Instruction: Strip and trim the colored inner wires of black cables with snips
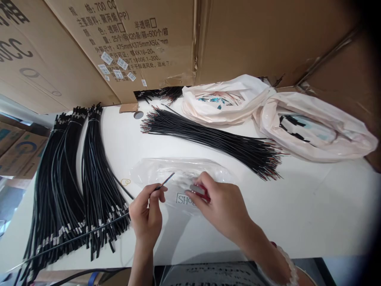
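My left hand [147, 216] pinches a single thin black cable [165, 182] near its tip; the rest of the cable trails down to the left across the white table [312, 206]. My right hand [218, 204] is closed around a small red and silver part [199, 190], held just right of the cable tip. Both hands hover over a clear plastic bag [178, 171] lying flat on the table. Finished black cable bundles [74, 178] lie to the left of my left hand.
A loose sheaf of black wires [214, 139] lies diagonally beyond the clear bag. Two pinkish plastic bags [226, 99] [315, 127] sit at the back right. Large cardboard boxes [133, 43] wall in the back. A yellow rubber band [125, 182] lies by the bundles.
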